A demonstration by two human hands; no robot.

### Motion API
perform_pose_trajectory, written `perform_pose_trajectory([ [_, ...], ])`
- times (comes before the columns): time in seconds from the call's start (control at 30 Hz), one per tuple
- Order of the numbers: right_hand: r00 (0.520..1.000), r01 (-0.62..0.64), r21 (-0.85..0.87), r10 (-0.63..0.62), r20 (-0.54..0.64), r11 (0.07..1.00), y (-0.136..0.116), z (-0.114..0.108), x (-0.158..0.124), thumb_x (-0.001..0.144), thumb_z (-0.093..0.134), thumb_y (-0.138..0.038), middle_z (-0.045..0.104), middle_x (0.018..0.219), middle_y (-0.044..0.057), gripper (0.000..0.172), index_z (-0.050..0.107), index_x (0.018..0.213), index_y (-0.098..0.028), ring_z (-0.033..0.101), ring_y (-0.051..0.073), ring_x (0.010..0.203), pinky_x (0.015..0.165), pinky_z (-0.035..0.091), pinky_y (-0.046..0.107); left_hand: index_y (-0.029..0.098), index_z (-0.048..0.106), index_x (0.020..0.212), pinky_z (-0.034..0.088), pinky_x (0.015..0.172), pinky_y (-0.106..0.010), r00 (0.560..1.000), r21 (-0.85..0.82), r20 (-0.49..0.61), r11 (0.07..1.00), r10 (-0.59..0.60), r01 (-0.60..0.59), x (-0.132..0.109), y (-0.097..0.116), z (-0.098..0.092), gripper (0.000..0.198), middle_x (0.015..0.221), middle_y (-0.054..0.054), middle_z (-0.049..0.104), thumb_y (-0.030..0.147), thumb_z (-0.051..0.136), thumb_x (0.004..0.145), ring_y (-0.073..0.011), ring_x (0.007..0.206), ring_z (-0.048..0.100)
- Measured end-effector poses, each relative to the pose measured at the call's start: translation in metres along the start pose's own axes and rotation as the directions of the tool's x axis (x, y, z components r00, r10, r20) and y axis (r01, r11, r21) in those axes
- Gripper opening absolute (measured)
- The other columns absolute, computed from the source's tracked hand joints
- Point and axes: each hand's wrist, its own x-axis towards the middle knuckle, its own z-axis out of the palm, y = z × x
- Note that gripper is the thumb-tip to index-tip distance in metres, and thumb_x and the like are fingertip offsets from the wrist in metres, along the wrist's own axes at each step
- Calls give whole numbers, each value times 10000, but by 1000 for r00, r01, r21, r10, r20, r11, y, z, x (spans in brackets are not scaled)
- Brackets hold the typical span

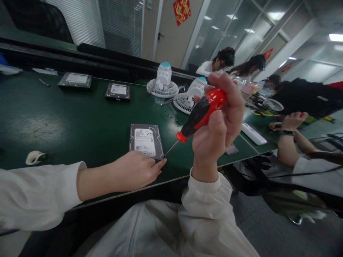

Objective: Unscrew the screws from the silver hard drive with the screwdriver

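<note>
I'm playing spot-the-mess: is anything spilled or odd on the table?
Yes: tiny metal bits lie strewn loose on the table by the fans, so they look spilled. They're too small to name.

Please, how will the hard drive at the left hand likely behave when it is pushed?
The hard drive looks rigid and, being metallic-looking, may feel heavy for its size. Boxy and lying flat on the green table, it would probably slide rather than roll or tip.

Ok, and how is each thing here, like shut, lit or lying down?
Screwdriver: slanted, gripped in right hand
Near hard drive: flat, label up, left hand on it
Two far drives: flat, label up
Small bits: loose, scattered
White fans: grilles down
Door: looks shut
Ceiling light: on
</note>
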Motion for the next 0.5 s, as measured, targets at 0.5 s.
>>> perform_pose_trajectory([
  [0.5, 995, 104, 46, -104, 4, 994, 6, 1, 2, 860, 597, -466, 654, 1224, 12, 471, 571, 1312, -336, 644, 211, 1122, 929, 594, 390, 60, 669, 1214, 487, 449, -336, 1000, 12, -21, 1000, -2, 2, 1, 1, -2, 354, 658, -49, 715, 264, 516, 967, -212, 513, 668],
])
